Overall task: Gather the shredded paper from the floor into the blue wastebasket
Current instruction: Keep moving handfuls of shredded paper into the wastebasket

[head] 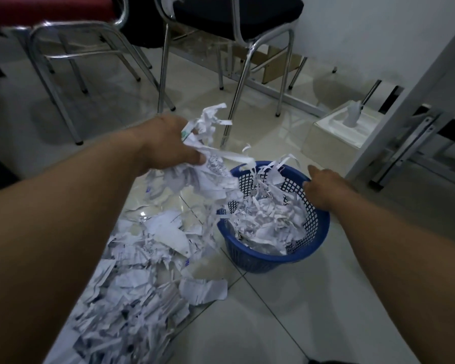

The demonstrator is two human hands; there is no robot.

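Observation:
My left hand (168,143) grips a bunch of shredded paper (210,153) in the air, just left of and above the blue wastebasket (318,232). Strips hang from the bunch over the basket's left rim. My right hand (326,189) holds the basket's far right rim, fingers curled over it. The basket stands on the tiled floor and is partly filled with shreds (268,222). A wide pile of shredded paper (137,290) lies on the floor to the left of the basket and toward me.
Two chairs with chrome legs, one red-seated (50,11) and one black-seated (234,14), stand behind. A white box (339,130) sits on the floor at the right beside a white table leg (405,106).

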